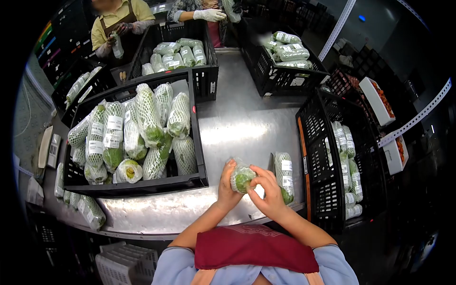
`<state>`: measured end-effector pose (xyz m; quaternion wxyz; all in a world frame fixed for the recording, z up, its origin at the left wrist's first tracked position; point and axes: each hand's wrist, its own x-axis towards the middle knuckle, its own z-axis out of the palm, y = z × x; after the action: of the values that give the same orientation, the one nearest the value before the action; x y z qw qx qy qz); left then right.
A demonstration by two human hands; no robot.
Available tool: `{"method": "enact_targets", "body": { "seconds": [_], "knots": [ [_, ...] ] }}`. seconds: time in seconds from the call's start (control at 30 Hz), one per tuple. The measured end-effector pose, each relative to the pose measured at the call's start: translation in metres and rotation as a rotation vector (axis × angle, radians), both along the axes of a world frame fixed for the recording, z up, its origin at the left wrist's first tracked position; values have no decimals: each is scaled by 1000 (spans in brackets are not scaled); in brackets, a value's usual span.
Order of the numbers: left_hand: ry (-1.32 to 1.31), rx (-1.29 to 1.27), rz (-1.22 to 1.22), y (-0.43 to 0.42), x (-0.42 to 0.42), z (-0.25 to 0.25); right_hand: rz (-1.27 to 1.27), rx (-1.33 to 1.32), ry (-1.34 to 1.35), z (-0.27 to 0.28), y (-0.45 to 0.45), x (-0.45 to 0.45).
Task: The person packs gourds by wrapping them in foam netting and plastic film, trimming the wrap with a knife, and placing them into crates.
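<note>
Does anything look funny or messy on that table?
Some wrapped green vegetables lie beside the big black crate, at the left edge of the metal table, while most others sit in crates. That looks untidy. I see nothing spilled.

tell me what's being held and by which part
A wrapped green vegetable: left hand around its side, fingers of the right hand at the end facing the camera.

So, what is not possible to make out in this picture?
All in the head view:
- Far end of the net-wrapped produce in the left hand: hidden behind its near end.
- Whether the right hand pinches its wrap: too small.
- Print on the labels: too small.
- Floor of the large crate: hidden under other wrapped produce.
- Head of the white-gloved co-worker: cut off by the top edge.
</note>
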<state>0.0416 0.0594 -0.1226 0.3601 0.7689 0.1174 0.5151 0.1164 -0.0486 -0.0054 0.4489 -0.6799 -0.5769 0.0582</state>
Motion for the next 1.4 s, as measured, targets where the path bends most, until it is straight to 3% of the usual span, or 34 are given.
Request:
{"method": "enact_targets", "body": {
  "seconds": [0.37,0.57,0.77,1.4],
  "knots": [
    [26,-104,-27,-9,0,-16,90,83,-69,-15,-3,8],
    [58,-100,-29,-12,1,-9,-31,75,-101,-17,-5,5],
    [27,-85,-34,-13,3,-17,28,98,-248,-20,-9,12],
    [74,-18,-20,-13,3,-13,13,119,-223,-18,-13,18]
  ]
}}
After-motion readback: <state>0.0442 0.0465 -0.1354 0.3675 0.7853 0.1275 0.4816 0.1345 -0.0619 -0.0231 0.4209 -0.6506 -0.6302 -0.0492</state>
